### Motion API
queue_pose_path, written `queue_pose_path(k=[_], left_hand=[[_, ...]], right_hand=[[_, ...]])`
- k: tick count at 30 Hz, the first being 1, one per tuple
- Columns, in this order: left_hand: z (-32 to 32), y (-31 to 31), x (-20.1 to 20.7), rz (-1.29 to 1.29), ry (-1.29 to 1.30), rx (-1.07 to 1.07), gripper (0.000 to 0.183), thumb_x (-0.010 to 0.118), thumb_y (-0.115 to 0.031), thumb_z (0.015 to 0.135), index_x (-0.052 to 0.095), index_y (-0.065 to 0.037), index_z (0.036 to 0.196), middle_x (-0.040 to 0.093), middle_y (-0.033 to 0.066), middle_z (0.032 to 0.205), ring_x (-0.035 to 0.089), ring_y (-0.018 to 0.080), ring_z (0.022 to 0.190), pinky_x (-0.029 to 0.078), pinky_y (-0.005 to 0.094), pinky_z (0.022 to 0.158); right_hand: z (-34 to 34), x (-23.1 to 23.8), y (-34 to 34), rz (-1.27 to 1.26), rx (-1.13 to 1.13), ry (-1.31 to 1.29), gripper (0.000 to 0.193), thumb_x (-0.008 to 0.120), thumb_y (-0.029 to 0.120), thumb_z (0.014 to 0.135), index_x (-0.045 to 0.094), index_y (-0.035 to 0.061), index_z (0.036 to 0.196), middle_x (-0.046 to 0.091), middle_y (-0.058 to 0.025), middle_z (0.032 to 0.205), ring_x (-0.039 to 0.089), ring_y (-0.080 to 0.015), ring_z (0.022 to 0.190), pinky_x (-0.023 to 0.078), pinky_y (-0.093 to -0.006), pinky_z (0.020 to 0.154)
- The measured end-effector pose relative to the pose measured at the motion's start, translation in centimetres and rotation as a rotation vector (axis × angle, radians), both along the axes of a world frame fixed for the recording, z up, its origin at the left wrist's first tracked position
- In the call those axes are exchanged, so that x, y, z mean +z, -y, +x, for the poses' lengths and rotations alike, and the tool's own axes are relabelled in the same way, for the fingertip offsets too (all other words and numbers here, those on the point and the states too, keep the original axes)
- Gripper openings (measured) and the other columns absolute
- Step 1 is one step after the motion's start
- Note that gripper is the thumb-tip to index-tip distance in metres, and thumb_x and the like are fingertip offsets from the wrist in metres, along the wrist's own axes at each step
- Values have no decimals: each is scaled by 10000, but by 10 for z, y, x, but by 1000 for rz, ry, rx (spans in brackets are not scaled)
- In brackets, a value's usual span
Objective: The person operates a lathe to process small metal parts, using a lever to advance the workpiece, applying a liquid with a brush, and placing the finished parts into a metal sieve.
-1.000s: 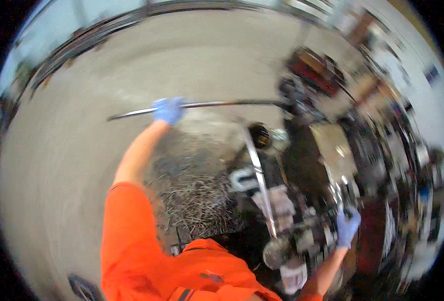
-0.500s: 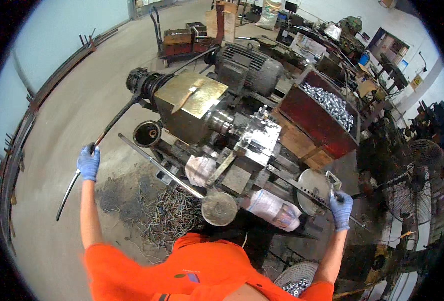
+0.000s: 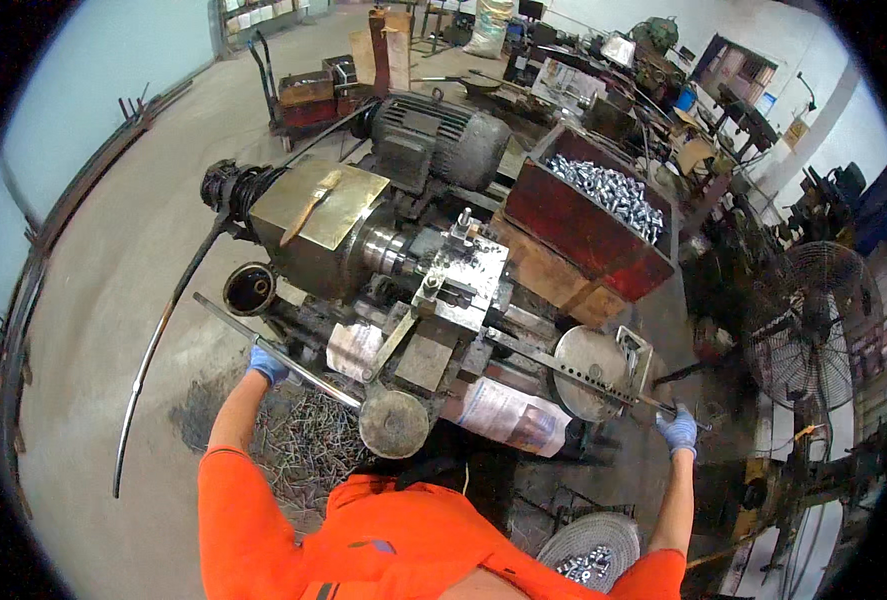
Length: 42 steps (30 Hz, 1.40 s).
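A lathe-like machine with a brass-coloured, box-shaped headstock cover (image 3: pixel 348 215) stands in front of me. My left hand (image 3: pixel 268 364), in a blue glove, is closed around a long silver lever bar (image 3: pixel 308 376) on the near side. Beyond it, a dark lever with a bare metal lower end (image 3: pixel 153 350) hangs free on the left. My right hand (image 3: pixel 677 430), also gloved, is closed on a handle rod (image 3: pixel 651 402) at the machine's right end, beside a perforated flat bar (image 3: pixel 563 372). At the middle sits the bright metal tool slide (image 3: pixel 468 275); whether a workpiece is in the spindle I cannot tell.
A red bin (image 3: pixel 588 225) full of shiny metal parts stands behind the machine. Metal shavings (image 3: pixel 308 440) cover the floor below my left arm. A woven basket (image 3: pixel 563 545) with metal parts is near my right elbow, and a fan (image 3: pixel 808 320) stands at the right.
My left hand has let go of the dark lever and moved right onto the silver bar. My right hand has shifted down along the handle. The view has turned, so the machine sits further left.
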<state>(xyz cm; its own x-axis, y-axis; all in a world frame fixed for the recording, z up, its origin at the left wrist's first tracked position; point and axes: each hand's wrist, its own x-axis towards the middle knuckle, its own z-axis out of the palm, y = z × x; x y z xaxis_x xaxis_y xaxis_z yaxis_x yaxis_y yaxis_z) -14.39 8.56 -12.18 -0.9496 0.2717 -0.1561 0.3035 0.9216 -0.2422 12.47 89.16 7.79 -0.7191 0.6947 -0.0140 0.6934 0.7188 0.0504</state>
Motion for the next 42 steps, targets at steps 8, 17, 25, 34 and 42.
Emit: queue_pose_path(k=[8,17,25,34,42], left_hand=[[-11,31,-14,182,-1,118,189,530,-263,730,643,-140,817,652,93,787,626,283,748,487,376,636],[25,117,26,1190,-280,647,355,601,-358,809,647,-37,953,639,146,741,622,247,611,492,347,562],[-10,33,99,1529,-326,1044,496,603,-464,807,577,32,788,575,108,614,538,203,464,452,323,445],[-22,26,72,1512,-372,1026,464,611,-430,795,550,20,701,582,153,637,572,245,546,455,386,539],[-26,32,61,1601,-435,994,466,621,-430,786,543,25,727,569,125,627,549,230,563,443,378,559]], right_hand=[[1,-28,-23,123,-16,106,613,678,440,663,563,103,1162,564,-161,1163,519,-310,1094,386,-385,961],[46,-56,39,162,-60,-50,431,644,474,659,641,91,858,632,-162,917,583,-363,874,437,-458,818],[216,-72,86,69,-394,9,480,675,474,662,653,10,784,640,-211,772,633,-345,753,492,-432,672],[311,-84,79,38,-556,57,478,669,428,646,660,-9,838,624,-246,902,604,-361,914,489,-432,771],[299,-79,94,87,-550,8,502,649,463,660,658,-20,795,630,-254,844,621,-377,844,493,-433,771]])
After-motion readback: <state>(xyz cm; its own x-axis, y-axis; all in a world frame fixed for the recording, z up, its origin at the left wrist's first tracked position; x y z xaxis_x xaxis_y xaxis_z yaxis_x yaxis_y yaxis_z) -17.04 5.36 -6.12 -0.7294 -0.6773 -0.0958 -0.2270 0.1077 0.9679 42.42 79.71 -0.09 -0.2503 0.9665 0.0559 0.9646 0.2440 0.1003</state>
